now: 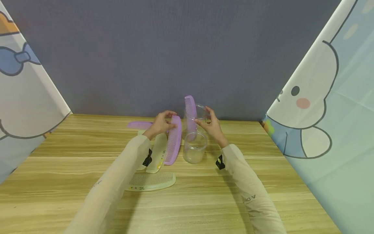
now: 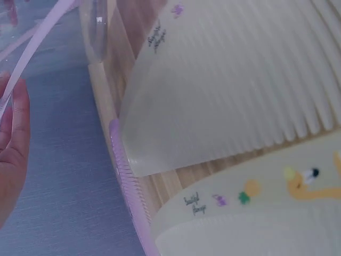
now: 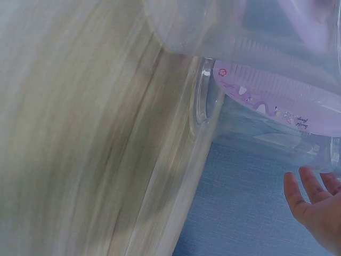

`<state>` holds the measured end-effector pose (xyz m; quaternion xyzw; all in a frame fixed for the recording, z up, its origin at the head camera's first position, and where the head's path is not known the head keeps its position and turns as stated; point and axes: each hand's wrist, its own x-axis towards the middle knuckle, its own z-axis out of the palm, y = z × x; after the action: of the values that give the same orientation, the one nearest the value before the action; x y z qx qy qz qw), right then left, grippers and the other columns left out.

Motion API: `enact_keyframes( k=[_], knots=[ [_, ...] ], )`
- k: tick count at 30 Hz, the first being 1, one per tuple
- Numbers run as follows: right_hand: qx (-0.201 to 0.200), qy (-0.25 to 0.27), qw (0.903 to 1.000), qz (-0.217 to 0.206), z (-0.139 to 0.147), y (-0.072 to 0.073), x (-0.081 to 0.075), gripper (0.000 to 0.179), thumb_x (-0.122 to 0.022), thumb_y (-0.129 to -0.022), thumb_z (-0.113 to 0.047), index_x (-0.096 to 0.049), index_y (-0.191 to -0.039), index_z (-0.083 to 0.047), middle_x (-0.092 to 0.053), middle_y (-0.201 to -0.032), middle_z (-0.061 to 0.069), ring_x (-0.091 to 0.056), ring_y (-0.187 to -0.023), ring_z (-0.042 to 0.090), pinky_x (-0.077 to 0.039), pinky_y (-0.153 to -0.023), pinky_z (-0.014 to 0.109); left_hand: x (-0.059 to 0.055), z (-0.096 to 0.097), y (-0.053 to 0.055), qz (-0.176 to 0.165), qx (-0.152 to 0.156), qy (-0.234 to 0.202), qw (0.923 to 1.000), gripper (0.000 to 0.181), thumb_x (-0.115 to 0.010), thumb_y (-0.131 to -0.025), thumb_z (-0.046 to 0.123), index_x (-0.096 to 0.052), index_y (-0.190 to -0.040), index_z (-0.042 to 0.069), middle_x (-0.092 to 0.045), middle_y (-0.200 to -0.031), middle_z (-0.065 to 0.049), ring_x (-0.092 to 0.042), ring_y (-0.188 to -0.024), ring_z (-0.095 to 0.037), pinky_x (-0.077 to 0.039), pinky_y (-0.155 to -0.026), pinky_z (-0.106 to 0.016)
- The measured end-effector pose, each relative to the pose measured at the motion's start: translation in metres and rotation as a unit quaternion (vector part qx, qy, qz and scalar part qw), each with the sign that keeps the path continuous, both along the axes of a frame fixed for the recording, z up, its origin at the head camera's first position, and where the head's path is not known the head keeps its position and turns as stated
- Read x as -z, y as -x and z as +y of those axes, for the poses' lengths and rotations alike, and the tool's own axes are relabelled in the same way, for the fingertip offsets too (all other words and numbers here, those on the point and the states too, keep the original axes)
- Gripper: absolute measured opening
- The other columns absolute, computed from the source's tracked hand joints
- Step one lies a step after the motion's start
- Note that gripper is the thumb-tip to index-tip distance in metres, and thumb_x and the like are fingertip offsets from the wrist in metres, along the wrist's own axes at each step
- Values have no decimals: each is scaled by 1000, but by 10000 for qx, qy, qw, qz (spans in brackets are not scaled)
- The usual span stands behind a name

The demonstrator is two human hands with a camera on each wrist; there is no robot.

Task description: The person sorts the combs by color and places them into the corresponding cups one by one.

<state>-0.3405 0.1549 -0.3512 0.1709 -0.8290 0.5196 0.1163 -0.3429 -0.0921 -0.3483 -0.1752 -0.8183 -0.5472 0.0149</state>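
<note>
My left hand [image 1: 160, 124] pinches the upper end of a purple comb [image 1: 174, 139], which stands steeply in front of the clear containers with its teeth to the left. The left wrist view shows the comb edge-on beside the fingers [image 2: 20, 120]. My right hand [image 1: 212, 126] holds the rear clear container [image 1: 201, 112] by its rim, thumb on the near side and fingers on the far right. Inside that container another purple comb [image 1: 191, 109] stands upright, its top above the rim. A second clear container [image 1: 195, 151] stands just in front.
Pale green combs [image 1: 159, 152] lie left of the containers, one [image 1: 152, 182] crosswise nearer me. Another purple comb [image 1: 139, 124] lies behind my left hand. A grey-blue panel [image 1: 187, 58] rises at the table's [image 1: 187, 208] back edge, with cartoon-printed sheets [image 1: 318, 107] on both sides.
</note>
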Motion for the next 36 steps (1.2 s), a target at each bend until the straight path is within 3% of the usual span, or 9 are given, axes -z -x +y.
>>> enact_keyframes(
  k=[4, 8, 13, 17, 24, 32, 36],
  knots=[
    [-4, -25, 10000, 26, 0, -1, -1, 79, -69, -81, -27, -24, -142, -9, -32, -146, 12, -40, -124, 36, -36, -99, 54, -5, 1, 1, -220, -47, -184, 9996, 54, -69, -74, -8, -50, -124, 0, -48, -120, -19, -61, -100, -37, -55, -77, -35],
    [-16, -54, 10000, 16, 0, -2, -2, 80, -70, -81, -28, -23, -143, -9, -31, -147, 12, -39, -124, 35, -37, -99, 53, -9, 1, 1, -222, -94, -260, 9994, 55, -68, -74, -9, -49, -125, 0, -47, -119, -21, -57, -106, -39, -54, -81, -36],
    [-18, -52, 10000, -16, 0, -2, -2, 80, -69, -81, -29, -23, -143, -9, -30, -147, 12, -39, -125, 36, -36, -99, 55, -17, -1, -1, -56, -211, -180, 9996, 53, -70, -74, -5, -52, -123, 5, -51, -113, -19, -59, -97, -35, -55, -74, -32],
    [12, -11, 10000, -37, 0, -2, -3, 79, -70, -81, -27, -24, -143, -9, -31, -146, 13, -39, -124, 36, -36, -99, 55, -25, -2, -2, 10, -170, -434, 9989, 53, -69, -74, -8, -52, -122, 4, -51, -110, -20, -61, -89, -35, -57, -66, -31],
    [32, -93, 9999, -53, 0, -2, -3, 79, -69, -81, -27, -23, -143, -9, -31, -146, 12, -40, -124, 35, -38, -98, 50, -39, -6, -3, 382, -333, -528, 9973, 52, -68, -74, -9, -52, -121, 6, -53, -112, -20, -61, -91, -35, -56, -71, -28],
    [-4, -62, 9999, -89, 1, -2, -3, 80, -70, -81, -28, -23, -143, -10, -31, -146, 11, -41, -123, 34, -38, -99, 51, -57, -10, -3, 836, -528, -800, 9919, 50, -68, -75, -6, -52, -120, 7, -52, -108, -16, -62, -80, -19, -55, -65, -26],
    [-6, -88, 9999, -88, 0, -3, -4, 81, -70, -81, -28, -22, -143, -10, -31, -147, 10, -42, -123, 32, -39, -99, 49, -66, -10, -3, 1016, -665, -881, 9887, 49, -68, -75, -7, -53, -119, 8, -54, -104, -12, -62, -78, -19, -55, -64, -25]
  ],
)
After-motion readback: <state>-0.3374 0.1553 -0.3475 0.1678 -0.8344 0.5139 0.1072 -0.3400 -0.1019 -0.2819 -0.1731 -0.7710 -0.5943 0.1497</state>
